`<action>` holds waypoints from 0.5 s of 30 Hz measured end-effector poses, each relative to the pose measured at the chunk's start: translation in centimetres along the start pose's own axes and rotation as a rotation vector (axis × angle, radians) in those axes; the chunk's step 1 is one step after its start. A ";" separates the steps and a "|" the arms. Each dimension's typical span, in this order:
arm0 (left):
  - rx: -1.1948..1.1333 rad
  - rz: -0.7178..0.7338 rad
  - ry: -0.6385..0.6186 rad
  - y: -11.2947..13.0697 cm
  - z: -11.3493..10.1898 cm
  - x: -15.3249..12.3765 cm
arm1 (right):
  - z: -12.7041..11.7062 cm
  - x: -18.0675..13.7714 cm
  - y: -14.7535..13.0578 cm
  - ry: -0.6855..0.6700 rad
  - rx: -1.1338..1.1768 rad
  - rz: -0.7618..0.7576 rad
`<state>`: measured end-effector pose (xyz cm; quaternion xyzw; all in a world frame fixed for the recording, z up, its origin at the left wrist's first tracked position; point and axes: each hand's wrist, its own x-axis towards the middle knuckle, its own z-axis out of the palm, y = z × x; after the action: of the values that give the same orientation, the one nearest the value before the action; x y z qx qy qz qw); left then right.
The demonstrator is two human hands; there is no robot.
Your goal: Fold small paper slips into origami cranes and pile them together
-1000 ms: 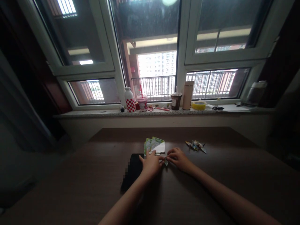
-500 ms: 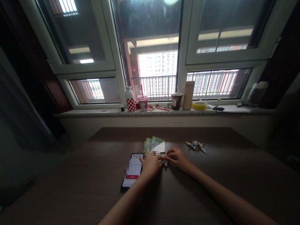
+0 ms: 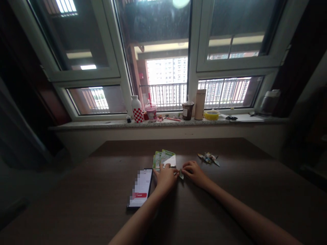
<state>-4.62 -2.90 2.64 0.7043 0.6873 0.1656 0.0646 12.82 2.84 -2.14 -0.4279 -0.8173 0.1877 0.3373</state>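
Observation:
A small piece of folded paper (image 3: 181,175), pale and greenish, is pinched between my two hands just above the table. My left hand (image 3: 165,177) grips its left side with thumb and finger, the other fingers bent forward by the green-and-white printed cards (image 3: 167,156). From the right, my right hand (image 3: 194,171) pinches the same piece with closed fingertips. The cards lie fanned in an overlapping stack behind my left hand, which hides their near edge. A phone (image 3: 142,185) with a lit screen lies left of my left hand, partly beside the forearm.
On the brown table (image 3: 97,194), a heap of small folded paper pieces (image 3: 209,158) lies beyond my right hand. Along the windowsill (image 3: 114,124) stand a checkered bottle (image 3: 138,110), a pink cup (image 3: 151,111), a dark cup (image 3: 187,111), a tan flask (image 3: 200,104) and yellow tape (image 3: 211,116).
The whole view has shifted slightly, so the table items appear further left. My hands stay closed on the folded paper, with only slight finger movement.

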 end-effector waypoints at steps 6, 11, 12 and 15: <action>-0.051 -0.010 0.050 1.1 0.7 0.4 | -0.5 -0.5 0.3 0.049 -0.051 0.056; -0.085 -0.048 0.105 1.2 1.8 0.5 | -0.1 -0.7 0.4 0.110 -0.071 0.082; -0.086 -0.047 0.118 1.1 2.0 0.5 | 0.0 -0.7 0.4 0.118 -0.073 0.085; -0.086 -0.048 0.159 1.2 2.7 0.5 | 0.3 -0.7 0.5 0.139 -0.085 0.087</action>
<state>-2.66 -2.08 0.58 0.6688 0.6992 0.2488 0.0440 13.17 2.57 -2.91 -0.4891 -0.7795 0.1372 0.3665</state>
